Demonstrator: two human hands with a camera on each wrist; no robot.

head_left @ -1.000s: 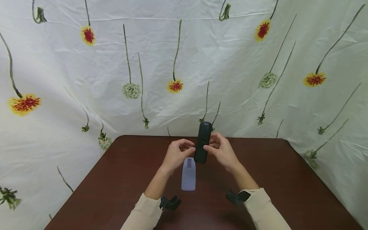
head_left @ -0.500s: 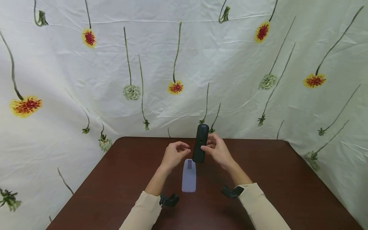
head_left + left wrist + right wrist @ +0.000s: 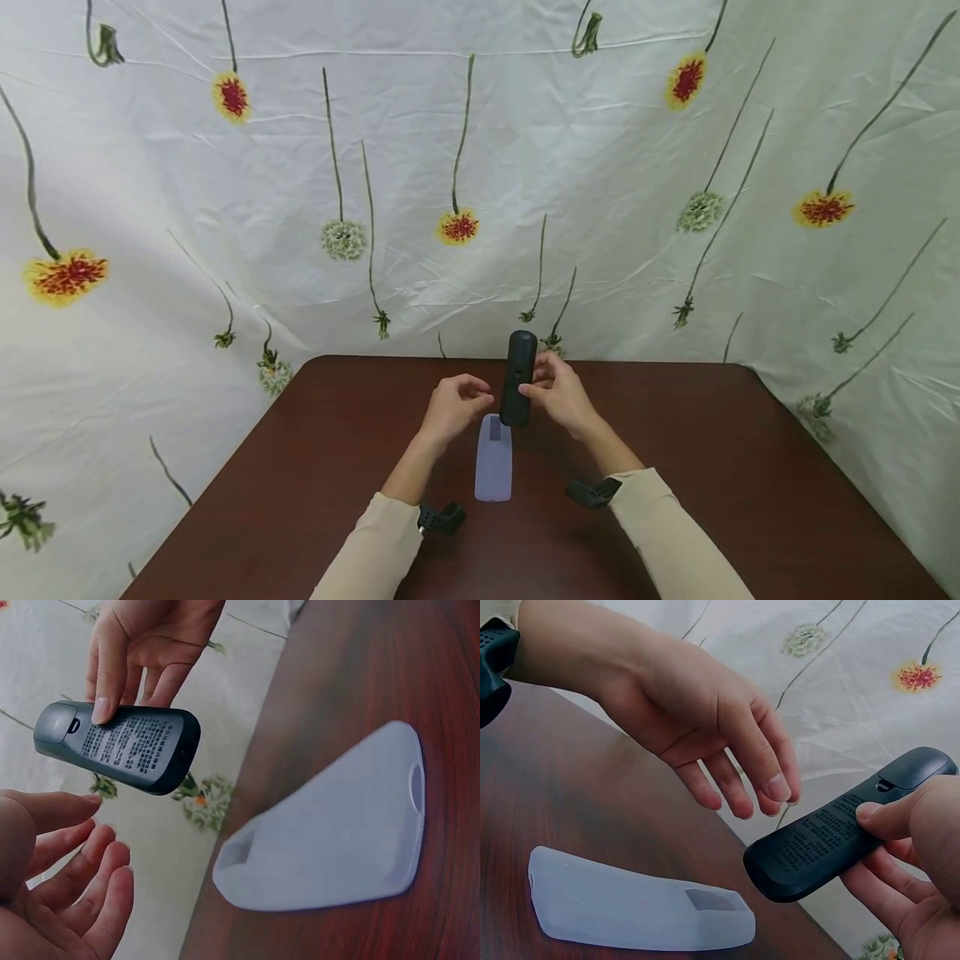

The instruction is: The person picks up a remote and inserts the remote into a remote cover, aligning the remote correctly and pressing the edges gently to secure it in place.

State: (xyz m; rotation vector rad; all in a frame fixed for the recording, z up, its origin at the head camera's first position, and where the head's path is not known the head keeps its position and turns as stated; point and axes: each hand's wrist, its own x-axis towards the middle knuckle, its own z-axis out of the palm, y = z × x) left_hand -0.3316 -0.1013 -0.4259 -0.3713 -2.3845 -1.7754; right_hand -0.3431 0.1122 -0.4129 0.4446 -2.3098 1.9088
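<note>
A black remote control (image 3: 517,379) is held up over the table by my right hand (image 3: 561,398), thumb on its back and fingers behind. In the left wrist view, small print and a battery cover show on the back of the remote (image 3: 139,746). My left hand (image 3: 453,408) hovers to the left of it with loosely bent fingers, holding nothing; a gap to the remote (image 3: 817,832) shows in the right wrist view. Below lies a translucent whitish remote sleeve (image 3: 493,467), with a rectangular window near its far end and a small notch at the other.
The dark reddish-brown wooden table (image 3: 337,475) has rounded far corners. Behind it hangs a white cloth (image 3: 570,150) printed with flowers. Black straps (image 3: 442,518) sit on both wrists over cream sleeves (image 3: 375,546).
My right hand has shifted left and slightly down with the remote control. My left hand, earlier right at the remote's edge, has drawn back a little to the left. The sleeve stays put.
</note>
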